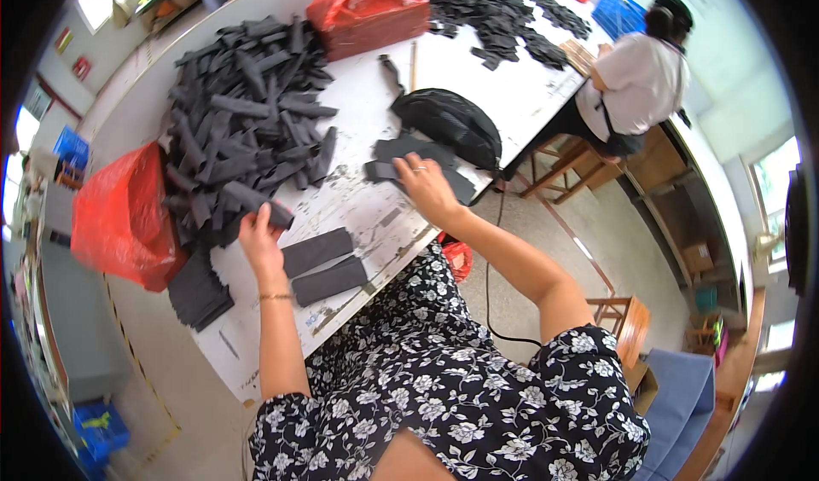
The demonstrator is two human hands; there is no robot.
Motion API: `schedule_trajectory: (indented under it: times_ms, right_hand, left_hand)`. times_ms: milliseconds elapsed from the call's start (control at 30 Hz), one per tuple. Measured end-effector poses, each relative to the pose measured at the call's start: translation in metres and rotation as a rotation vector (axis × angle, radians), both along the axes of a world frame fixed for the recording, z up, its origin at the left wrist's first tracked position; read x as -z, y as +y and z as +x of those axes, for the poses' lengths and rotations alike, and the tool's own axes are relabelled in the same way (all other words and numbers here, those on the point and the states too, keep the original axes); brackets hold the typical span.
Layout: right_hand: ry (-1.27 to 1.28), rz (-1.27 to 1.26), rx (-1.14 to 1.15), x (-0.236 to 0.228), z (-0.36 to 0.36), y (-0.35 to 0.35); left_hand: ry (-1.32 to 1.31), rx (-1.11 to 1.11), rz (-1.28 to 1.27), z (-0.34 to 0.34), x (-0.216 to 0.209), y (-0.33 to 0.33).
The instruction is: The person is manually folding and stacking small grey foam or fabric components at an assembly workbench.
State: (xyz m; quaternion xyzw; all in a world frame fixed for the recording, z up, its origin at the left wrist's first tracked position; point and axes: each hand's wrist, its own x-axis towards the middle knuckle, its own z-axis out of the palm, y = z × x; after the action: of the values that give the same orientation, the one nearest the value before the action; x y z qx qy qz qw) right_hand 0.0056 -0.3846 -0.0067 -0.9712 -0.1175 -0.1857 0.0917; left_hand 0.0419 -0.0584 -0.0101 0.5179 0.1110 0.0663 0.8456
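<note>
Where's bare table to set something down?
Bare white table between the big dark pile and the black domed thing; another patch between that thing and the far dark pile. Crowded: left end, with pile, red bag and strip stack; near edge, with two flat strips.

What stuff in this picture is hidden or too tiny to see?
All in the head view:
Inside the crumpled red plastic bag at left: its sides hide it.
Bottom of the big heap of dark grey fabric strips: upper ones cover it.
The palm of the bare right hand: its back hides it.
Markings on the small red wall sign: too tiny.
</note>
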Motion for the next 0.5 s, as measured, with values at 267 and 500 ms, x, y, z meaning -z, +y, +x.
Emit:
schedule_trajectory:
  times_ms: [267, 500]
  right_hand:
    - [0.238, 0.147, -0.331, -0.042, -0.011, 0.089]
    - [0.570, 0.413, -0.447, -0.051, -0.021, 0.103]
  left_hand:
    - [0.191, 0.133, -0.444, -0.033, -0.004, 0.008]
    - [0.181, 0.166, -0.582, -0.056, -0.015, 0.032]
